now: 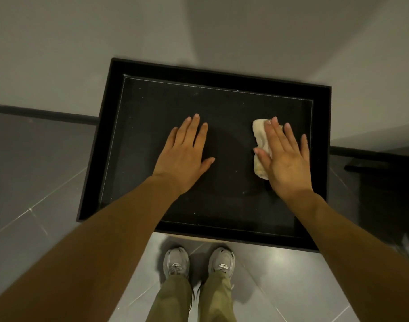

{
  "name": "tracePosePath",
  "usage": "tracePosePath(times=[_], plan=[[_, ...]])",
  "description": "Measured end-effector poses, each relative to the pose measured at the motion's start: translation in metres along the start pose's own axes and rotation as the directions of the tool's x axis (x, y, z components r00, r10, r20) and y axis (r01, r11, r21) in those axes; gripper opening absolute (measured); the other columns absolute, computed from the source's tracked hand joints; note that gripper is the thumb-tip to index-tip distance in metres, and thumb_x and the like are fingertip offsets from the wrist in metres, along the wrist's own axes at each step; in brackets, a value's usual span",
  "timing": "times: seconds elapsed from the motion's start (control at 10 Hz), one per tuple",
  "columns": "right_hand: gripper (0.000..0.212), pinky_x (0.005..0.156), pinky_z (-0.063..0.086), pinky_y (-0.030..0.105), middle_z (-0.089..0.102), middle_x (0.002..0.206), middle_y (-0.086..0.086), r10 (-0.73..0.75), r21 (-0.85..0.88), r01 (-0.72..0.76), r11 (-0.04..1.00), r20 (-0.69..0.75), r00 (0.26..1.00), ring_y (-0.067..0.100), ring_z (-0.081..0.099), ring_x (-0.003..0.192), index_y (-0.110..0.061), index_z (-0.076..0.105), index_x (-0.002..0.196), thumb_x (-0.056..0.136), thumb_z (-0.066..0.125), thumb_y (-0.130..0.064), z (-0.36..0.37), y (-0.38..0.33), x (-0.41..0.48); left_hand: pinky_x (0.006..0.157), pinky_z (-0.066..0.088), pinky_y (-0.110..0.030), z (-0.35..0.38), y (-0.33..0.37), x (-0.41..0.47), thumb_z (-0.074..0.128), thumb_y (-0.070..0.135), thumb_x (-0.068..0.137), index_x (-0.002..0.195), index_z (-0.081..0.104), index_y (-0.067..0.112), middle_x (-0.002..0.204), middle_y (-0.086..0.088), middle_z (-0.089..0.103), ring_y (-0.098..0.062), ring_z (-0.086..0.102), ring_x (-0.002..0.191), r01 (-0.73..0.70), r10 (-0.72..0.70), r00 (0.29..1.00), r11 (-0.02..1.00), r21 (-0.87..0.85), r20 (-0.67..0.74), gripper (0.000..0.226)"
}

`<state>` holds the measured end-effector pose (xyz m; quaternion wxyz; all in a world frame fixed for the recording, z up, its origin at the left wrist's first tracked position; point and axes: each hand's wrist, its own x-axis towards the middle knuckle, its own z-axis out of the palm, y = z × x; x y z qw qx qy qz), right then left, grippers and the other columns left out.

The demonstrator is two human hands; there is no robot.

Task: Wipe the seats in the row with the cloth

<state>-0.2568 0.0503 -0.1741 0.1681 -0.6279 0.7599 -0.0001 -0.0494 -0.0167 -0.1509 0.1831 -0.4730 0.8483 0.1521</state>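
Cloth (260,145), cream and folded into a thick pad, is being pressed onto the black seat (222,105) in the right half of the frame, beneath the right hand (288,163). That hand is being laid flat, fingers straight and spread, so that only the pad's left edge and upper end are being left uncovered. The left hand (183,156) is being rested flat on the bare seat near centre frame, fingers spread, holding nothing and well apart from the cloth.

The cloth is judged light, soft and limp, likely to bunch or slip out if pushed by one edge. It is judged best driven by the whole palm over its middle. Its long axis is running up and down the frame, towards the grey wall (152,31). The seat is judged firm and smooth inside its raised rim (222,74). It is lying with its long axis across the frame, dipping towards the right.
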Motion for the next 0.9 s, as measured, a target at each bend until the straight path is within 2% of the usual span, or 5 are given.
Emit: tracePosePath(times=[0.2, 0.4, 0.7, 0.8, 0.9], plan=[[0.066, 0.113, -0.009, 0.045, -0.008, 0.157, -0.006, 0.045, -0.19, -0.018, 0.982, 0.136, 0.99, 0.021, -0.01, 0.144, -0.026, -0.007, 0.149, 0.096, 0.019, -0.054, -0.012, 0.0, 0.005, 0.119, -0.002, -0.04, -0.003, -0.007, -0.01, 0.026, 0.053, 0.1, 0.15, -0.015, 0.012, 0.159, -0.012, -0.018, -0.025, -0.014, 0.147, -0.03, 0.029, 1.0, 0.995, 0.098, 0.012, 0.077], [0.069, 0.117, 0.0, 0.036, -0.006, 0.157, -0.001, 0.006, -0.057, -0.005, 0.998, 0.025, 1.0, 0.018, -0.006, 0.144, -0.018, -0.006, 0.149, 0.095, 0.019, -0.051, -0.009, -0.009, -0.025, 0.119, -0.001, -0.04, -0.001, -0.013, -0.019, 0.026, 0.052, 0.1, 0.151, -0.013, 0.012, 0.159, -0.012, -0.017, -0.026, -0.012, 0.147, -0.037, 0.039, 0.999, 0.993, 0.111, -0.023, 0.076], [0.088, 0.115, 0.0, 0.04, -0.017, 0.156, -0.001, 0.078, -0.045, -0.072, 0.996, 0.17, 0.982, 0.021, -0.008, 0.144, -0.022, -0.02, 0.146, 0.088, 0.028, -0.067, -0.007, -0.008, -0.022, 0.119, -0.002, -0.041, 0.008, -0.017, -0.032, 0.025, 0.054, 0.099, 0.151, -0.013, 0.012, 0.159, -0.012, -0.017, -0.025, -0.013, 0.147, -0.112, 0.11, 0.994, 0.979, 0.169, 0.018, 0.076], [0.08, 0.115, 0.001, 0.044, -0.018, 0.156, -0.001, 0.105, -0.067, -0.093, 0.993, 0.218, 0.97, 0.023, -0.01, 0.143, -0.026, -0.017, 0.147, 0.09, 0.023, -0.065, -0.023, -0.013, -0.02, 0.12, -0.001, -0.042, -0.001, -0.015, -0.036, 0.024, 0.054, 0.1, 0.152, -0.009, 0.012, 0.16, -0.012, -0.015, -0.026, -0.011, 0.148, -0.115, 0.115, 0.993, 0.974, 0.196, 0.01, 0.075], [0.07, 0.115, 0.004, 0.045, -0.015, 0.156, 0.001, 0.114, -0.004, -0.114, 0.993, 0.123, 0.986, 0.026, -0.006, 0.144, -0.032, -0.012, 0.147, 0.094, 0.025, -0.058, -0.036, -0.019, -0.029, 0.12, 0.001, -0.042, -0.013, -0.014, -0.043, 0.025, 0.053, 0.1, 0.153, -0.004, 0.011, 0.16, -0.013, -0.013, -0.026, -0.01, 0.148, -0.126, 0.12, 0.992, 0.968, 0.215, 0.041, 0.073]])
